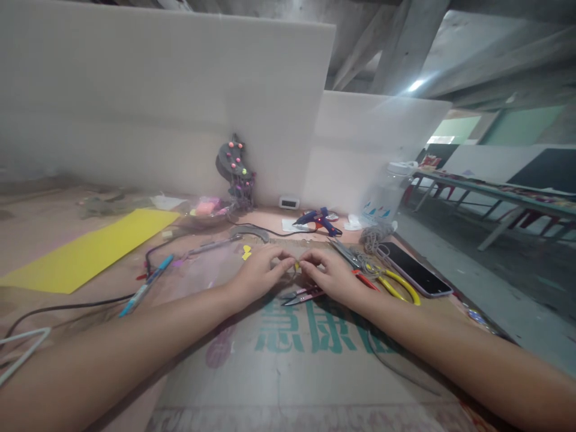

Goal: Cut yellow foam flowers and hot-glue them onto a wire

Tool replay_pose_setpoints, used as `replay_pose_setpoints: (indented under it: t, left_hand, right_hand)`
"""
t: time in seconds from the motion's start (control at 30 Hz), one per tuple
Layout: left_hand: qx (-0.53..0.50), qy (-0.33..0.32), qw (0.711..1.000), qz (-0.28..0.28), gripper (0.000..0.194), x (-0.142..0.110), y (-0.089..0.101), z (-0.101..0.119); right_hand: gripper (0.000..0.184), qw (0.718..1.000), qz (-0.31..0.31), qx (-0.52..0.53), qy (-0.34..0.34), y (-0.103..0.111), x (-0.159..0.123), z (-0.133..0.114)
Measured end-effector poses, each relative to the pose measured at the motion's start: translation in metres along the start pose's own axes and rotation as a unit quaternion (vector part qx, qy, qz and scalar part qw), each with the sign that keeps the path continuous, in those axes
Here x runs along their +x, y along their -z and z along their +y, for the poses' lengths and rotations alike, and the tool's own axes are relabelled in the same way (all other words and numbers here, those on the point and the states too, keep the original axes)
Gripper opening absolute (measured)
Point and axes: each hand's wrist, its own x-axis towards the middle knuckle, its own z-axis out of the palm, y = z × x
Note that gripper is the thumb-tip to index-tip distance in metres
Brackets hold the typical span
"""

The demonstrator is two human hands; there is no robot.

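Note:
My left hand (263, 273) and my right hand (330, 276) meet over a printed board, thumbs and forefingers pinched together. Between their fingertips shows a tiny yellow piece (297, 265), too small to make out fully; both hands appear to grip it. Under my right hand lies a pair of thread snips (299, 296), blades pointing left. A few yellow cut pieces (246, 252) rest beyond my left hand. To the right of my right hand are yellow-handled scissors (400, 285) and a loose grey cord bundle (366, 264).
A blue glue gun (320, 221) lies at the back, near a small white display (288, 203). A grey crescent ornament with beads (234, 162) stands against the panel. On the right are a phone (414, 270) and bottle (382, 195); left, a yellow sheet (90, 252) and blue pen (147, 285).

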Motion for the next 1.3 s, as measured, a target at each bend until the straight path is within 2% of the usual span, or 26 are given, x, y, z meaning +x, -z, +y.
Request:
replay_pose_setpoints:
  t: [0.3,0.67,0.87,1.0,1.17,1.3]
  left_hand:
    - [0.010,-0.003,1.000,-0.013,0.023,0.0009,-0.0012,-0.0018]
    - [0.005,-0.019,1.000,-0.011,0.032,0.0022,-0.0026,-0.0037]
    - [0.011,0.004,1.000,-0.019,0.023,0.0015,-0.0018,0.0010]
    - [0.019,0.001,1.000,-0.014,0.025,0.0010,-0.0003,0.0032]
    - [0.021,-0.002,1.000,-0.012,0.025,0.0013,0.0003,0.0011]
    - [0.009,-0.010,1.000,-0.012,0.028,0.0011,-0.0003,-0.0017]
  right_hand:
    - [0.017,1.000,0.009,0.011,-0.001,0.0005,-0.0006,-0.0017]
    - [0.017,0.999,-0.006,0.029,-0.020,0.0001,-0.0027,-0.0009]
    - [0.019,0.999,-0.010,0.038,-0.013,0.0005,-0.0020,-0.0027]
    - [0.023,1.000,0.000,0.022,0.001,0.0008,-0.0013,-0.0019]
    - [0.015,0.999,-0.005,0.035,-0.011,-0.0006,-0.0009,-0.0003]
    - [0.016,1.000,0.001,0.025,-0.011,-0.0014,-0.0013,0.0011]
